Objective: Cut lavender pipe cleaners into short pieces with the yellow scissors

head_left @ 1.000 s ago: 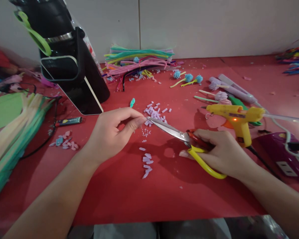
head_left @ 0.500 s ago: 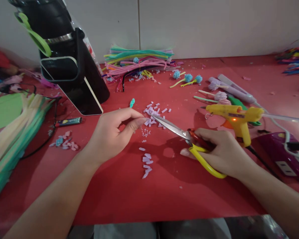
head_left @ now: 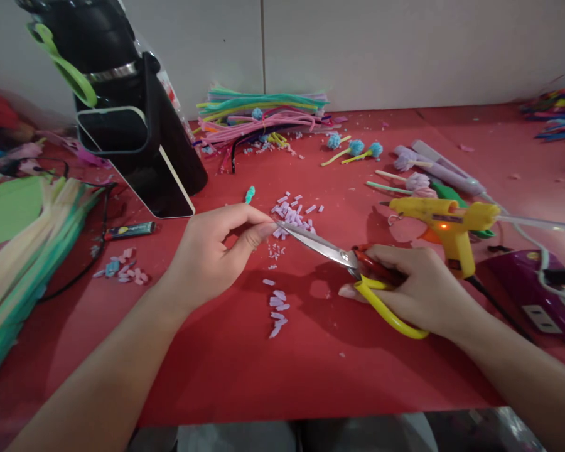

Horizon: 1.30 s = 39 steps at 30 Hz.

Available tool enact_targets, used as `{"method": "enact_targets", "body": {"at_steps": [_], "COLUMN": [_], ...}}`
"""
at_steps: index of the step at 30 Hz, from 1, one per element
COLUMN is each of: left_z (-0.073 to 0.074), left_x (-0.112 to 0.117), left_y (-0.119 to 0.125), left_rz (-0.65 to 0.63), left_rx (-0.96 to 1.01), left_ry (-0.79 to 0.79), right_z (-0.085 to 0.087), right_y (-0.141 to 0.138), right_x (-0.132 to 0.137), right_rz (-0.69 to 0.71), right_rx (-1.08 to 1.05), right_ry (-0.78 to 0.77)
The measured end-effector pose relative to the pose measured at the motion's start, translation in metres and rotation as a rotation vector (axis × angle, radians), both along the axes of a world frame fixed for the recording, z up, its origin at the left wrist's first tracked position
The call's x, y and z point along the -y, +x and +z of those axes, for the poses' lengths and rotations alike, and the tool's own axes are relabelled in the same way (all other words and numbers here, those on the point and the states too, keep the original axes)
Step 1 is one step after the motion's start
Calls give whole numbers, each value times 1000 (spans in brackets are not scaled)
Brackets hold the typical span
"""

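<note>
My left hand (head_left: 221, 251) is closed in a pinch, thumb against forefinger; what lies between the tips is too small to make out. My right hand (head_left: 412, 282) grips scissors (head_left: 322, 247) with one yellow and one red handle. Their blades look closed, and the tip reaches the pinched fingertips of my left hand. Just behind the tip lies a pile of small lilac snippets (head_left: 294, 213). Several more lilac pieces (head_left: 277, 304) form a loose line nearer the table's front edge, with fine crumbs (head_left: 276, 251) between.
At right, a yellow glue gun (head_left: 445, 220) with an orange light stands beside a purple power socket (head_left: 537, 295). A phone (head_left: 145, 182) leans on a black bottle (head_left: 183, 144) at left. Pipe cleaners (head_left: 263, 103) are piled at the back; blue-headed stems (head_left: 356, 148) lie near them.
The scissors have shifted slightly left, so their tip has come from over the lilac pile to my left fingertips. My left hand stays nearly in place.
</note>
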<state>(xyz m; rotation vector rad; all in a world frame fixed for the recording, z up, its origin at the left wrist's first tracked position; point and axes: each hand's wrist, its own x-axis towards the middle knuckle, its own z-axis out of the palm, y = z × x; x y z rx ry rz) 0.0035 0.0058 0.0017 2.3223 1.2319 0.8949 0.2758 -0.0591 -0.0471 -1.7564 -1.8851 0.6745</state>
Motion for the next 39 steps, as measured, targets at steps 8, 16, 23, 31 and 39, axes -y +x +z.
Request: {"method": "enact_targets", "body": {"at_steps": [8,16,23,31,39], "left_z": [0,-2,-1,-1,-1], "left_x": [1,2,1,1,1], "left_y": [2,1,1,0,1], "left_rz": [8,18,23,26,20], "left_rx": [-1,6,7,-10,-17], "left_ry": [-17,-34,-4,5,2], "right_z": [1,4,6,3,1], "right_y": [0,-1,-3,-1,0], "right_x": [0,0,1,0,-1], "right_rz": [25,-4,-2,24,26], "right_rx": [-11,-44,-28,-2,-9], "right_ry": [27,31,29,24,19]}}
